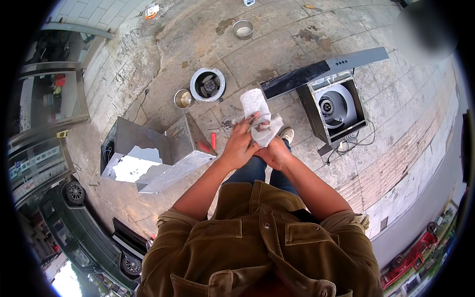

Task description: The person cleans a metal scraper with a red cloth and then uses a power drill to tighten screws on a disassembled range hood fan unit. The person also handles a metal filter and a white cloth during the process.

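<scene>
Rag [258, 115], white and grimy, bunched between both hands in front of the chest, above the paved ground [277, 54]. Could slip free and drop onto the dirty paving if the grip loosens while rubbing. Left hand [241, 146] laid over it, fingers [249, 123] long and slightly spread, greasy at the tips. Right hand [275, 152] cupped beneath, fingers mostly hidden, seemingly curled around the cloth. Beyond: dismantled range hood [332, 99], round fan wheel [208, 84], steel housing panels [158, 151], two metal bowls.
</scene>
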Demonstrator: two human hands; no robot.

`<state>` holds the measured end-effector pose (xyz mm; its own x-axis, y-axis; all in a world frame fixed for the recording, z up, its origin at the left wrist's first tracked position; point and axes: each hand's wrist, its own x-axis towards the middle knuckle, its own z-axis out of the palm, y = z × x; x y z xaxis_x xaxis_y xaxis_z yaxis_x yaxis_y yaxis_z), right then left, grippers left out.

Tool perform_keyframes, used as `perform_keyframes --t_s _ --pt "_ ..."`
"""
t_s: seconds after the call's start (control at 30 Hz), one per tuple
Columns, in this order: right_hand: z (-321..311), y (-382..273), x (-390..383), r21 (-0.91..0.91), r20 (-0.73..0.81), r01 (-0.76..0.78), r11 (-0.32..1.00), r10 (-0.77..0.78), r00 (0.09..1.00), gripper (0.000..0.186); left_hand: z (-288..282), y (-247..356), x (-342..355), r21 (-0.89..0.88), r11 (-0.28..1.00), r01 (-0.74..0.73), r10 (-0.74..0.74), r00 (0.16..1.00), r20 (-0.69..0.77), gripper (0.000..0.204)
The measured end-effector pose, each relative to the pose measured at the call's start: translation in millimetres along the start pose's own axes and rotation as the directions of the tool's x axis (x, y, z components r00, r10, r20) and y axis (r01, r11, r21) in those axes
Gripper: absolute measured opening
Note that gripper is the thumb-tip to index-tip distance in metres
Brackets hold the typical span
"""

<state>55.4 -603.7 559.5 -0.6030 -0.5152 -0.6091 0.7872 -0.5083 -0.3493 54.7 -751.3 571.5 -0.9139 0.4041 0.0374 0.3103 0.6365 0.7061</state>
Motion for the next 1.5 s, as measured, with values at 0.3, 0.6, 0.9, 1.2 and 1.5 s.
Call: perform_keyframes --t_s 0.3,0.6,0.9,1.2,1.5 --pt "5 -31 -61 -0.019 0.103 0.274 0.962 -0.27 0.957 0.038 11 29 48 -0.571 0.745 0.344 -0.494 0.861 -0.126 0.036" --pt "-127 -28 -193 -0.21 -0.488 0.583 0.785 -0.601 0.633 0.039 18 -22 217 0.174 0.957 0.231 -0.23 0.973 -0.024 0.085" --pt "-383 100 -485 -0.266 -0.957 0.59 0.762 -0.281 -0.069 0.042 105 -23 147 0.265 0.854 0.448 -0.441 0.893 -0.091 0.065" --pt "-608 291 -699 0.098 -0.944 0.615 0.782 0.269 -0.193 0.041 239 37 -50 0.541 0.564 0.624 -0.752 0.659 0.024 0.066" --pt "-692 85 -847 -0.217 -0.974 0.757 0.616 -0.085 -0.21 0.05 444 280 77 0.53 0.799 0.286 -0.47 0.846 0.253 0.056"
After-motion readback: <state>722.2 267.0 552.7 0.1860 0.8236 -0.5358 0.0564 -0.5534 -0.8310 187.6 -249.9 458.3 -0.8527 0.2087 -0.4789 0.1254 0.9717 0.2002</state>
